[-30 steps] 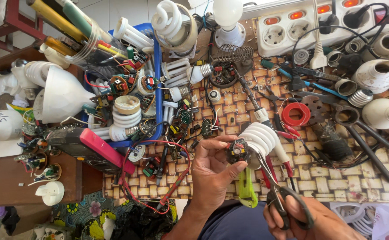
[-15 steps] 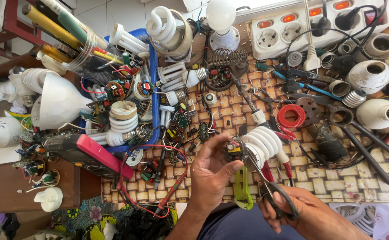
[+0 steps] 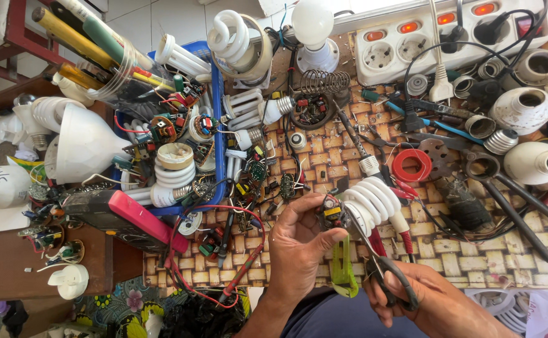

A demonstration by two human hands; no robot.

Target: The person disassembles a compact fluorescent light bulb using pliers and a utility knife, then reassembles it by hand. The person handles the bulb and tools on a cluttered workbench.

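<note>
Left hand (image 3: 299, 241) pinching spiral bulb's (image 3: 368, 203) exposed circuit board (image 3: 332, 213), right hand (image 3: 411, 300) gripping scissors (image 3: 383, 269) at its wires; board not yet cut free, near desk (image 3: 474, 250) front edge

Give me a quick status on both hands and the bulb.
Left hand pinching spiral bulb by its circuit board. Right hand gripping scissors, blades at the board. Green cutter underneath.

Between the fingertips of the left hand (image 3: 299, 241) sits a small circuit board (image 3: 332, 213), matt and rough with components, joined to a glossy, smooth white glass spiral lamp (image 3: 369, 201). The right hand (image 3: 424, 297) grips scissors (image 3: 383, 266) with dull black plastic handles and grey metal blades. Beneath the fingers lies a smooth printed plastic mat (image 3: 474, 250).
</note>
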